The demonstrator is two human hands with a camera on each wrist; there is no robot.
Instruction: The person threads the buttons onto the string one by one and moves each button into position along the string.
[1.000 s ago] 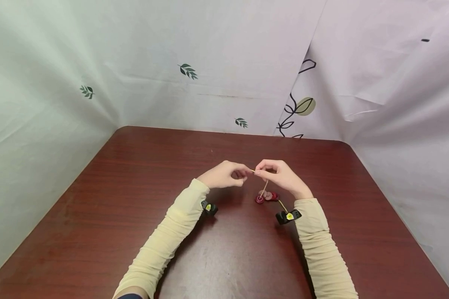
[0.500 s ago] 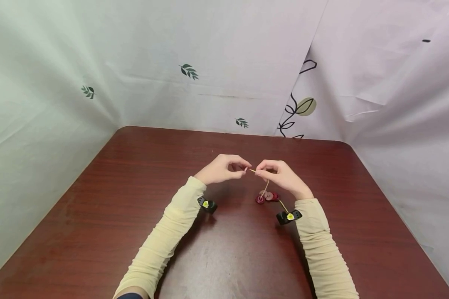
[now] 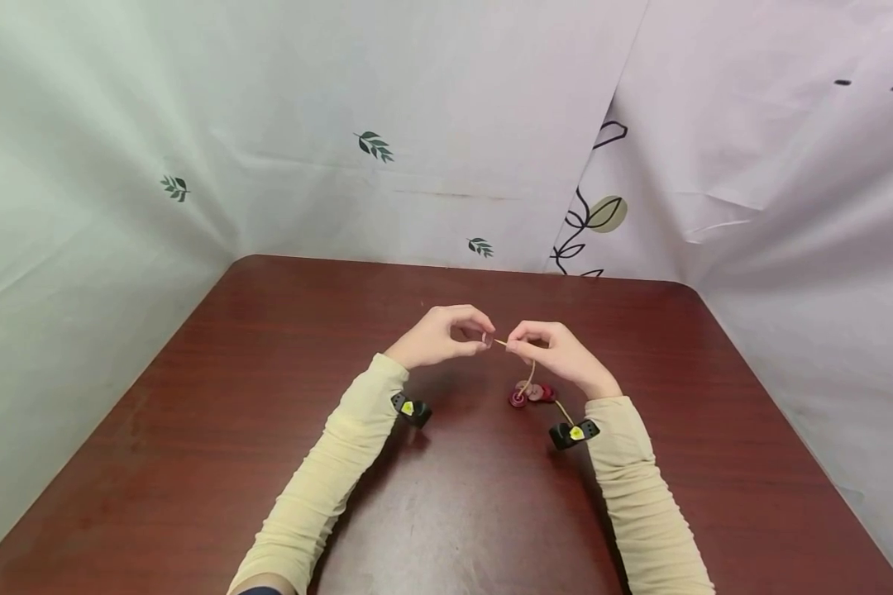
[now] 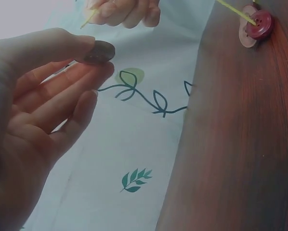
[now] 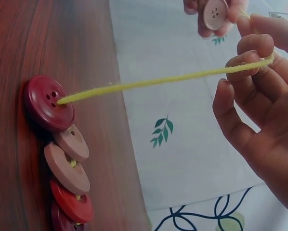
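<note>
Between thumb and fingertips, my left hand [image 3: 439, 337] pinches a pale pink button [image 5: 215, 13] with several holes; it looks dark in the left wrist view. My right hand [image 3: 561, 354] pinches a yellow yarn [image 5: 158, 80] close to its end, and the short free tip points toward the held button, a small gap apart. From the right fingers the yarn runs down into a dark red button [image 5: 46, 110] on the table. Behind it on the same yarn lie pale pink buttons [image 5: 64, 168] and a red button [image 5: 69, 202], overlapping in a row.
The brown wooden table [image 3: 305, 330] reaches back to a white curtain [image 3: 290, 124] with leaf prints. A black wrist camera [image 3: 414, 411] hangs at the left sleeve and another wrist camera [image 3: 565, 435] at the right, near the strung buttons.
My left hand has drawn back slightly to the left from the yarn tip, and the button in its fingers now shows. My right hand has stayed almost in place.
</note>
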